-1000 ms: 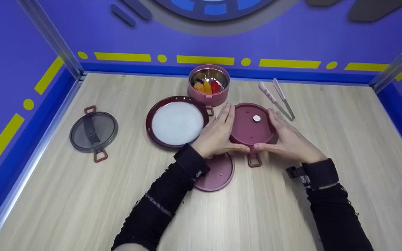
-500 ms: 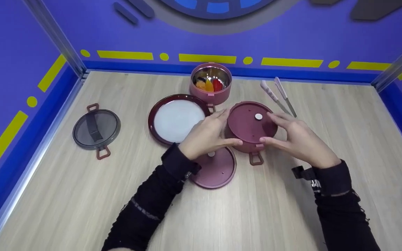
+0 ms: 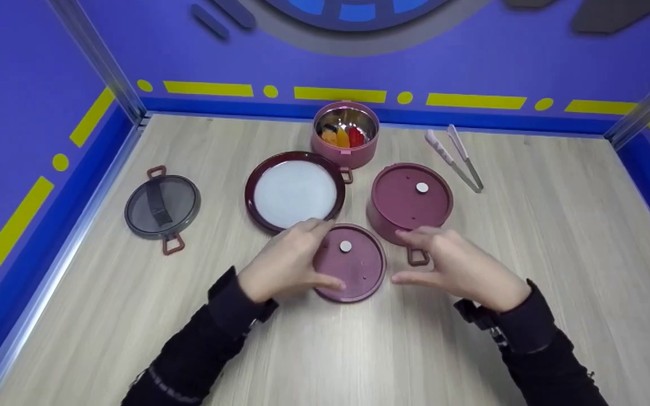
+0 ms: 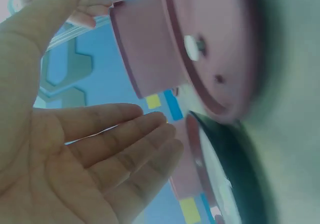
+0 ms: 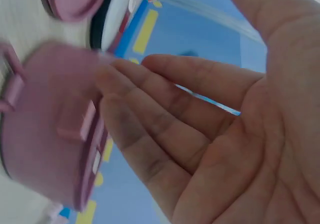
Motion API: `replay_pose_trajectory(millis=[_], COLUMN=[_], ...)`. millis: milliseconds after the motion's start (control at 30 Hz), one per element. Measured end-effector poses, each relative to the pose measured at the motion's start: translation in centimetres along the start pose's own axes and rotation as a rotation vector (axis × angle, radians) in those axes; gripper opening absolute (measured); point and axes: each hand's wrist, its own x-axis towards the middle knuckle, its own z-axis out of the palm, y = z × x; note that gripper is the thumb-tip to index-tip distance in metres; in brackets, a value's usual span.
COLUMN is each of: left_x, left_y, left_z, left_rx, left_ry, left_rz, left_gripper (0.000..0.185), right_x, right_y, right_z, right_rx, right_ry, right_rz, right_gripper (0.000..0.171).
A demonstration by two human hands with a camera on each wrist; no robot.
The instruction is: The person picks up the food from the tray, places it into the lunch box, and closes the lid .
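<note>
My left hand (image 3: 288,262) hovers by the left side of a loose round pink lid (image 3: 353,268) with a white knob, its thumb over the lid. In the left wrist view the palm (image 4: 55,174) is bare, with fingers outstretched. On the other side, my right hand (image 3: 460,262) is just in front of a dark pink lidded pot (image 3: 409,197), holding nothing. The right wrist view has its fingers (image 5: 165,119) extended beside the pot wall (image 5: 50,119). Whether either hand touches anything is hard to tell.
A dark-red-rimmed white plate (image 3: 253,189) lies left of the pot. Behind it stands a pink pot (image 3: 350,156) with colourful pieces inside. Metal tongs (image 3: 463,163) with pale handles lie at the back right. A grey lid with brown handles (image 3: 175,206) sits at the left.
Both hands have come off the lidded pot and moved towards the front. The left hand has also shifted left, to the loose lid. The pot stays with its lid on.
</note>
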Motion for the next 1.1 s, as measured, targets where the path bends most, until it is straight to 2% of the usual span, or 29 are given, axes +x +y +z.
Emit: replay_pose_trajectory(millis=[167,333,567,833,1100], left_x=[-2.4,-3.3,-3.5,-3.3,-3.1], left_y=[-0.7,-1.4,-2.0,-2.2,-2.2], left_z=[0.5,1.1,2.1,2.9,3.0], left_rx=[0.044,0.095,0.125,0.108,0.096], left_ry=[-0.015,-0.007,0.001,0.052,0.048], left_rz=[-0.02,-0.048,-0.098,-0.124,-0.118], left_gripper=[0.115,0.118,0.111,0.115,0.116], right_x=[-0.3,-0.6,-0.4,0.4,0.8], right_y=[-0.1,0.1,0.1,0.5,0.4], right_z=[1.9,3.4,5.0,6.6,7.3], right_rx=[-0.033,-0.105,-0.158,-0.242,-0.295], right_ry=[-0.048,-0.042,-0.039,0.086,0.139], right_rz=[-0.026,-0.034,-0.025,-0.105,-0.086], right_gripper=[0.08,0.08,0.082,0.084,0.084])
